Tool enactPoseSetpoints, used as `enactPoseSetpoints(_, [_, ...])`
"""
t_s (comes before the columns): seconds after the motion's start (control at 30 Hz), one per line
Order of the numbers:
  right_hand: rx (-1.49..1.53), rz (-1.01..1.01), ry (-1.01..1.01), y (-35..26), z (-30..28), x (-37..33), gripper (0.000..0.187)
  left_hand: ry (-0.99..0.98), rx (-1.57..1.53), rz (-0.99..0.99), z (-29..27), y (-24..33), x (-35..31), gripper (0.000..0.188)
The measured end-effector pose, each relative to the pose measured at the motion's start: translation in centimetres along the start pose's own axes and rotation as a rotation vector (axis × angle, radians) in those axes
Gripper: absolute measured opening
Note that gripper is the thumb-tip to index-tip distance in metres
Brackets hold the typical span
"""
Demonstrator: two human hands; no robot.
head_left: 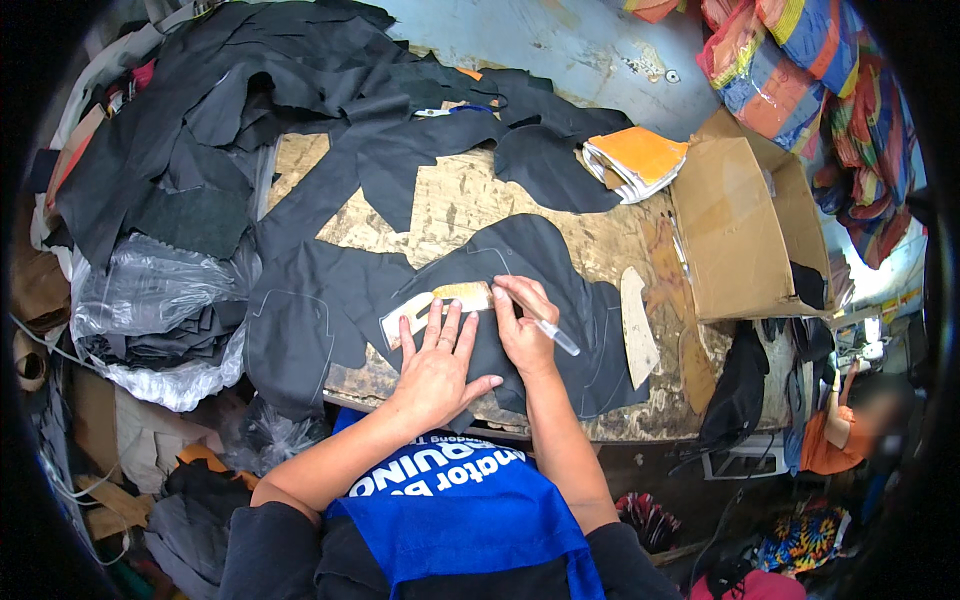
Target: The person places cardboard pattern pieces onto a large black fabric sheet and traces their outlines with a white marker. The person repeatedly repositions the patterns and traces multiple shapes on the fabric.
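Note:
A sheet of black leather (pixel 545 255) lies over the wooden worktable, with thin pale outlines drawn on it. On top of it rests a long pale pattern template (pixel 405 308) with a slot in it. My left hand (pixel 440 355) presses the template flat, fingers spread. In my right hand (pixel 528 325) is a pen with a clear barrel (pixel 556 337), its tip side hidden by my fingers at the template's right end. Another pale curved template (pixel 637 325) lies to the right, at the leather's edge.
Black leather pieces (pixel 200 110) heap at the far left, above a clear plastic bag (pixel 165 310) of dark scraps. A cardboard box (pixel 735 220) stands right, beside an orange-and-white folded item (pixel 635 160). A person in orange (pixel 835 435) sits at far right.

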State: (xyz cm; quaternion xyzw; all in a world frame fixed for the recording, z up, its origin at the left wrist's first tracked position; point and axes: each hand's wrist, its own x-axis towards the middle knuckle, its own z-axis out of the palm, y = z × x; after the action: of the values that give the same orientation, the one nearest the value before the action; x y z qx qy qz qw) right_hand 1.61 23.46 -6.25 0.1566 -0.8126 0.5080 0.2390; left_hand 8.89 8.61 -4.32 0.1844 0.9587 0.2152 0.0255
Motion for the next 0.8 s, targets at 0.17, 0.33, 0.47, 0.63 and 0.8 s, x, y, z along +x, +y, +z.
enactPoseSetpoints(0.17, [-0.115,0.045,-0.084,-0.9,-0.3,0.3,0.024,0.057,0.013,0.011,0.5,-0.2,-0.4,0.087])
enactPoseSetpoints(0.33, [-0.128,0.062,-0.085,-1.3,-0.2,0.3,0.023,0.081,0.031,0.013,0.6,-0.2,-0.3,0.085])
enactPoseSetpoints(0.47, [-0.156,0.033,-0.092,-1.3,-0.2,0.3,0.022,0.070,0.014,0.008,0.7,-0.3,-0.2,0.086])
enactPoseSetpoints(0.63, [-0.132,-0.017,-0.047,-2.0,0.3,0.8,0.014,0.044,0.101,0.005,0.7,-0.2,-0.1,0.087])
enactPoseSetpoints(0.8, [0.276,0.272,-0.221,-3.4,2.0,0.9,0.012,0.041,0.076,-0.004,0.6,0.1,0.0,0.092])
